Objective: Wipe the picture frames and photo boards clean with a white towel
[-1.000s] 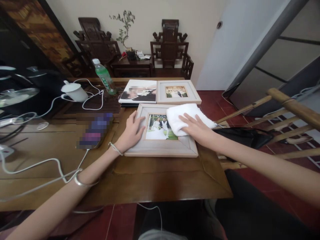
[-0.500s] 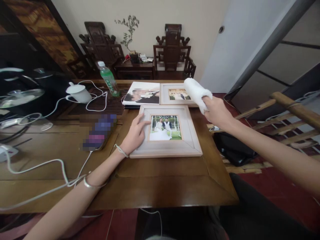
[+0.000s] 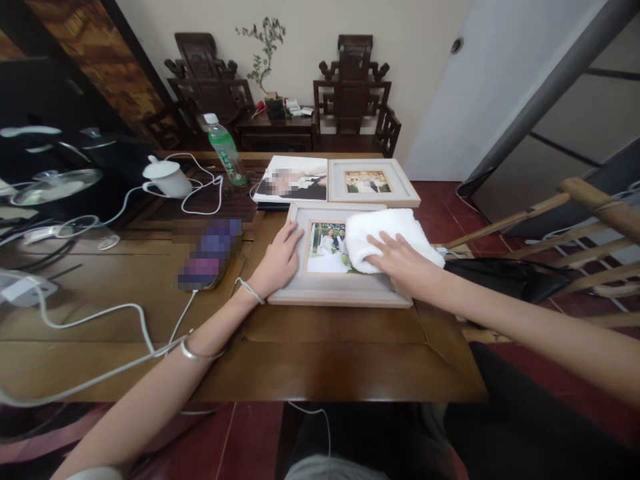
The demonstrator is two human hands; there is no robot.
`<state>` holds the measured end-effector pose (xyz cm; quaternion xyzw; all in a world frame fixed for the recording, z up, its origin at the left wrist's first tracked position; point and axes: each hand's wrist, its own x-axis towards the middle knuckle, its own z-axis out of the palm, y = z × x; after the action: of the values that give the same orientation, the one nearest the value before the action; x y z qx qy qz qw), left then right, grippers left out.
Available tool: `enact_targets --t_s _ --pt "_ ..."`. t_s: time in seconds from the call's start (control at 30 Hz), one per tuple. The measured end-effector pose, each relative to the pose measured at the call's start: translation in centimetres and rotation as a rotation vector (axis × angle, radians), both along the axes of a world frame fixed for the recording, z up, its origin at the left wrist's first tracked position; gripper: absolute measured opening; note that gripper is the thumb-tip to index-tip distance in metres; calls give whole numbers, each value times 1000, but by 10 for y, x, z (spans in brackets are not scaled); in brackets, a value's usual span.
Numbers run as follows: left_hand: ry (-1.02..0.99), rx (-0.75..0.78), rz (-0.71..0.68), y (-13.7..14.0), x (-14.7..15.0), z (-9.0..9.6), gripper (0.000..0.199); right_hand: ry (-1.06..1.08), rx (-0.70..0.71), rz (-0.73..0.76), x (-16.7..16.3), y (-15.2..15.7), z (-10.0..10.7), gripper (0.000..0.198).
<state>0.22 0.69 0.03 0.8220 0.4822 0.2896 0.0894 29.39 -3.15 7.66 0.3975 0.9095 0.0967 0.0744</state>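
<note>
A pale wooden picture frame (image 3: 345,293) with a wedding photo lies face up near the table's edge. My left hand (image 3: 283,261) rests on its left border, fingers stretched over the wood. Over the right part of the frame and photo, my right hand (image 3: 393,257) presses a folded white towel (image 3: 407,230), its fingers on top and the thumb side tucked against the fold. The towel hides the photo's right side. Behind are a second pale frame (image 3: 405,189) and a flat photo panel (image 3: 300,181) on a dark stack.
To the left are a phone (image 3: 207,257) with a white cable, a white lidded cup (image 3: 169,180), a green-labelled bottle (image 3: 227,152) and a glass-lidded pot (image 3: 63,190). A bamboo chair (image 3: 595,207) stands at the right. The wooden table (image 3: 330,353) ends close to my body.
My right hand has brought the towel down and left from above the rear frame onto the near frame. The towel has spread flatter. My left hand stays on the left border.
</note>
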Motion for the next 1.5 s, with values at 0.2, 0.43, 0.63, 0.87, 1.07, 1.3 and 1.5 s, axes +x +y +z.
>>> enact_targets --t_s 0.2,0.43,0.63,0.87,1.07,1.3,1.5 --pt "-49 -4 -43 6 -1 0 46 50 -47 -32 -2 25 -2 73" --pt "-54 -9 -48 4 5 1 49 80 -17 -29 -2 40 -4 73" --pt "-7 -17 -32 5 5 1 48 142 232 137 -38 66 6 56" --pt "-100 -5 -73 4 0 4 49 56 134 344 -91 105 -7 44" --pt "-135 -21 -49 5 -1 -2 49 -5 90 199 -48 102 1 49" --pt "-162 8 -20 1 2 0 48 -88 105 40 16 84 13 45" --pt "-166 14 19 -1 3 2 44 -60 55 157 21 20 15 41"
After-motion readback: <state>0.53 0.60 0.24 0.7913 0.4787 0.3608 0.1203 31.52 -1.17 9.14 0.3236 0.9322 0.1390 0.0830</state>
